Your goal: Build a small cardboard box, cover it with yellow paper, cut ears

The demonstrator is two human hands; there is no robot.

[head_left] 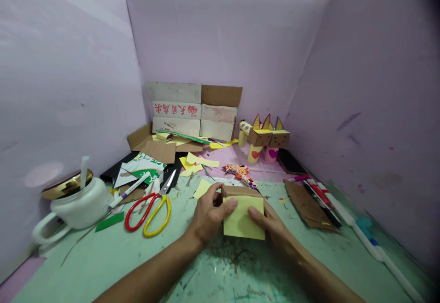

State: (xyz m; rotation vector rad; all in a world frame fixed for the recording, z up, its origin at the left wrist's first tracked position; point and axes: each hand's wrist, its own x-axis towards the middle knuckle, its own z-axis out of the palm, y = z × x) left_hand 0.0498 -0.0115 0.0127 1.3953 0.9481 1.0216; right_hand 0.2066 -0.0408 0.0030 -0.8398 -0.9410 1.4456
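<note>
Between my two hands is a square of yellow paper (244,220), held against a small brown cardboard piece (242,191) whose top edge shows above it. My left hand (211,211) grips the left side, its thumb pressed on the paper's upper left. From the right, my right hand (271,223) holds the other side with its thumb on the paper's face. The fingers behind the cardboard are mostly hidden. Left of my hands, scissors (156,209) with one red and one yellow handle lie spread apart on the table.
A white mug (82,204) with a gold lid stands left. Paper scraps (202,160) and cardboard (165,151) lie farther back. Cardboard figures (260,138) with pointed ears stand at the back right. Markers (321,193) and flat cardboard (307,204) lie right. Pale purple walls (227,41) enclose the table.
</note>
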